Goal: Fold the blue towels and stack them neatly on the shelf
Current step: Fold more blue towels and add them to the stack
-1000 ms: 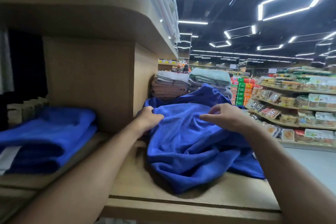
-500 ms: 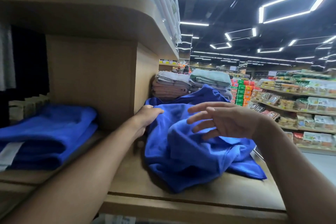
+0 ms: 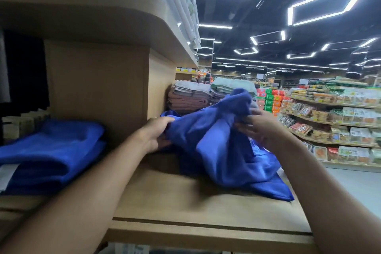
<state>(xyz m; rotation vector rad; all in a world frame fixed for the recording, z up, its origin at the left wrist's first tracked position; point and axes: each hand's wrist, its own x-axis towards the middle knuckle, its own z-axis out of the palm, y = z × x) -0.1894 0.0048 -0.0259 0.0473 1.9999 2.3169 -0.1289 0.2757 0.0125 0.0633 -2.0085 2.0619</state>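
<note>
two hands: both gripped one loose blue towel (image 3: 216,146), bunched and partly lifted off the wooden shelf (image 3: 185,208).
left hand (image 3: 152,134): fingers curled round the towel's left edge.
right hand (image 3: 261,128): pinched a raised fold at the towel's upper right.
towel bottom: lower corner lay on the shelf board, near its right end.
folded blue towels (image 3: 51,150): stacked in the left bay, well apart from the hands.
behind: pink-grey towel stack (image 3: 187,97) and green towel stack (image 3: 228,85) sat just past the loose towel.
far: grocery shelves (image 3: 340,121) held packaged goods.
</note>
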